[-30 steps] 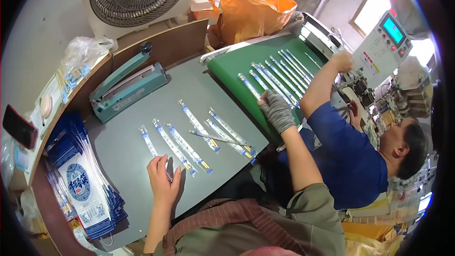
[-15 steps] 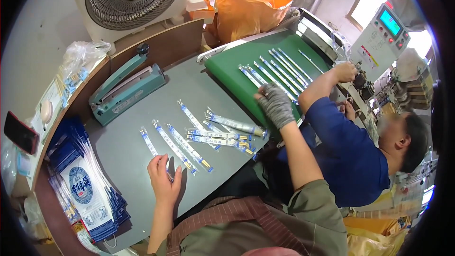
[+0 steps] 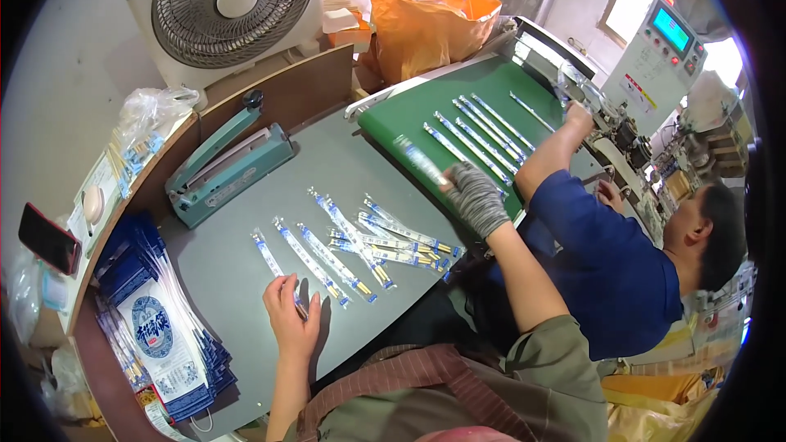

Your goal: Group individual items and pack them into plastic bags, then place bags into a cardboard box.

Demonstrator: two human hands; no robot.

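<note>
Several long narrow clear packets with blue print lie fanned out on the grey table. My bare left hand rests on the table and pinches the near end of the leftmost packet. My right hand, in a grey knit glove, reaches onto the near edge of the green conveyor belt, fingers spread by a blurred packet. More packets lie in a row further along the belt.
A person in a blue shirt sits at the right, one hand up at the machine. A teal heat sealer, a fan, an orange bag, a stack of printed pouches and a phone surround the table.
More packets have gathered in a pile at the table's right side. The row on the belt has shifted. The other person's arm has stretched toward the machine. My left hand stays put.
</note>
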